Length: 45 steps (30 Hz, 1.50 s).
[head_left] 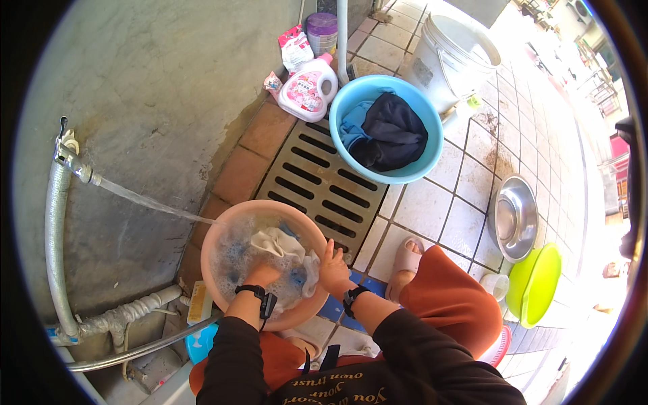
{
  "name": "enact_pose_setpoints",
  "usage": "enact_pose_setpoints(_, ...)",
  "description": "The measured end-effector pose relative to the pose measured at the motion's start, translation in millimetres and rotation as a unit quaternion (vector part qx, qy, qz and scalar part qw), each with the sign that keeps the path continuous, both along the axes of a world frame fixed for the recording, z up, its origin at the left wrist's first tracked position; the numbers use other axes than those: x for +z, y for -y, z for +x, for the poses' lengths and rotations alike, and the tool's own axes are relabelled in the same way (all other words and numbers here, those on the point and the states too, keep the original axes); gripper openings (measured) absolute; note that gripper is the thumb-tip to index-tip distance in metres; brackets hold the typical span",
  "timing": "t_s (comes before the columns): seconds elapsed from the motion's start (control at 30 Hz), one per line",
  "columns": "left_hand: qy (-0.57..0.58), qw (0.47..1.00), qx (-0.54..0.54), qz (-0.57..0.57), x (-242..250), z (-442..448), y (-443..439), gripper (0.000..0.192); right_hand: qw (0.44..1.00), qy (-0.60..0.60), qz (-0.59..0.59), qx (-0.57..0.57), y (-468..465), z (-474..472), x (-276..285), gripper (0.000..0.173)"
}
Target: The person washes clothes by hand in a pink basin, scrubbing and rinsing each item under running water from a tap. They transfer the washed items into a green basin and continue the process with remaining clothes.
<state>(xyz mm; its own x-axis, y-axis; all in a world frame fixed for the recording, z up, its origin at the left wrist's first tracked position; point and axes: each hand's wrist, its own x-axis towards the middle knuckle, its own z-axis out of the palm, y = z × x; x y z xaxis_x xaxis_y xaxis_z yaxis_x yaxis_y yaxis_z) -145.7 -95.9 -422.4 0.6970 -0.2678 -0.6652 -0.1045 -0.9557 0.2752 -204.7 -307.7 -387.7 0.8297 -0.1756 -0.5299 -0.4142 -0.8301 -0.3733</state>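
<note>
A peach-coloured plastic basin holds sudsy water and soaking cloths. My left hand is dipped into the suds, its fingers hidden underwater, so any hold on a cloth cannot be seen. A cream cloth bulges above the water beyond it. A whitish cloth lies along the basin's right side, near a blue cloth. Against the right rim rests my right hand, fingers extended and apart. From the wall tap, a stream of water runs into the basin.
Beyond a metal drain grate stands a blue basin with dark clothes. A detergent bottle sits by the wall. A white bucket, steel bowl and lime-green basin stand right. A metal hose crosses lower left.
</note>
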Motion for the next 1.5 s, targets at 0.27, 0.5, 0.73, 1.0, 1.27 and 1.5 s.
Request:
enact_pose_setpoints(0.27, -0.055, 0.985, 0.154, 0.061, 25, -3, 14, 0.037, 0.997, -0.032, 0.064, -0.02, 2, 6, 16, 0.066)
enact_pose_setpoints(0.5, -0.173, 0.969, 0.115, 0.135, 29, 7, 17, 0.036, 0.986, -0.126, 0.039, 0.1, 123, 67, 76, 0.048)
enact_pose_setpoints(0.73, -0.037, 0.994, 0.101, -0.015, 51, -16, 5, 0.046, 0.944, 0.186, 0.058, -0.266, 375, 19, 155, 0.054)
enact_pose_setpoints(1.0, 0.015, 0.98, 0.125, -0.156, 60, -16, -21, 0.03, 0.628, 0.183, 0.378, -0.655, 433, -101, 194, 0.037)
enact_pose_setpoints(1.27, 0.059, 0.961, 0.232, -0.138, 93, 5, -48, 0.037, 0.587, 0.368, 0.547, -0.47, 515, -159, 273, 0.041)
enact_pose_setpoints(1.5, 0.09, 0.946, 0.265, -0.163, 119, -21, -15, 0.038, 0.78, 0.257, -0.213, -0.529, 553, -390, 118, 0.07)
